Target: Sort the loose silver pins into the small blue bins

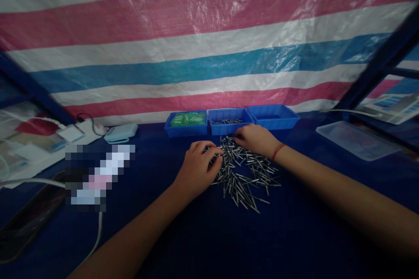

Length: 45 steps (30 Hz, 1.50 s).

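A loose heap of thin, silvery metal rods (237, 183) lies on a dark blue table (209, 244), the pieces crossing and overlapping, in front of a row of bins. At the heap's left edge, a person's bare left hand (200, 165) curves around the rods, thumb parted from the fingers; whether any rod is caught between them, one cannot tell. The right hand (253, 136), a thin red cord (278, 151) at its wrist, bends its fingers down onto the far edge of the heap, their grip likewise hidden. The step in hand appears to be working through the loose rods with both hands; the next move seems to call for a fine fingertip pinch, as tangled neighbors could come along.

Just beyond stand three blue plastic bins: the left bin (187, 132) with green packets (188, 118), the middle bin (225, 130) with more slim rods (229, 121), and the right bin (278, 124). Farther out, a flat translucent plastic lid or tray (356, 139) lies to the right, a dark smartphone (29, 222) to the left, before a red, white and blue striped sheet (209, 59).
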Available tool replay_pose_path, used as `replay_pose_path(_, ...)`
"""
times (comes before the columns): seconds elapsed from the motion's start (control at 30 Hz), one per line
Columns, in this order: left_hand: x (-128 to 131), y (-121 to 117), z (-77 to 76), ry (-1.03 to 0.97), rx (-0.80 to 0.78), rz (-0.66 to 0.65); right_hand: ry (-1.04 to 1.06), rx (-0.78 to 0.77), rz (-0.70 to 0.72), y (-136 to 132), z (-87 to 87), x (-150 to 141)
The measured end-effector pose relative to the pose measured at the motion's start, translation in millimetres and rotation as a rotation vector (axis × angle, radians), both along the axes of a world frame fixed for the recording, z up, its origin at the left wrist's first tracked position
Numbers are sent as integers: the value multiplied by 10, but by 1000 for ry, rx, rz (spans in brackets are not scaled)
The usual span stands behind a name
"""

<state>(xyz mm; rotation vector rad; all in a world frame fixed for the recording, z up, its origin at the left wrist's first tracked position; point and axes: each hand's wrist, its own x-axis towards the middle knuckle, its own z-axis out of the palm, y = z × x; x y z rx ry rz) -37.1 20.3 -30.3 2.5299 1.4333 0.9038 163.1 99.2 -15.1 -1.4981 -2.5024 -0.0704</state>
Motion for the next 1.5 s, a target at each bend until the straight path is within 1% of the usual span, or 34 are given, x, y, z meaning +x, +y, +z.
replay_pose_path(0.13,1,-8,14,-7,9,-13,-28,-11,-25,37,-15,-67)
replay_pose_path(0.23,-2,-5,22,-12,14,0,-32,15,-5,-51,43,-83)
replay_pose_path(0.3,1,-6,29,-27,14,15,-12,56,70,-190,104,-88)
replay_pose_path(0.4,10,-20,46,-69,20,14,67,83,269,-462,201,-101)
replay_pose_path(0.47,22,-38,64,-102,24,-20,158,23,380,-623,250,-105)
replay_pose_path(0.53,40,-66,86,-131,30,-66,320,-39,443,-727,273,-93)
replay_pose_path(0.6,64,-106,111,-161,36,-107,516,-95,427,-778,271,-62)
replay_pose_path(0.7,108,-173,142,-210,9,-154,753,-214,340,-814,248,5)
replay_pose_path(0.87,170,-245,160,-263,-68,-221,949,-373,312,-908,225,37)
replay_pose_path(0.97,185,-255,162,-304,-63,-222,1124,-511,279,-946,198,-4)
replay_pose_path(1.03,186,-258,160,-322,-46,-214,1189,-559,261,-956,168,-30)
replay_pose_path(1.17,187,-264,144,-327,-31,-201,1203,-525,252,-968,121,-45)
replay_pose_path(1.37,197,-264,124,-303,-6,-165,1098,-330,272,-989,139,-38)
replay_pose_path(1.5,189,-257,136,-283,53,-153,1051,-279,284,-994,117,-44)
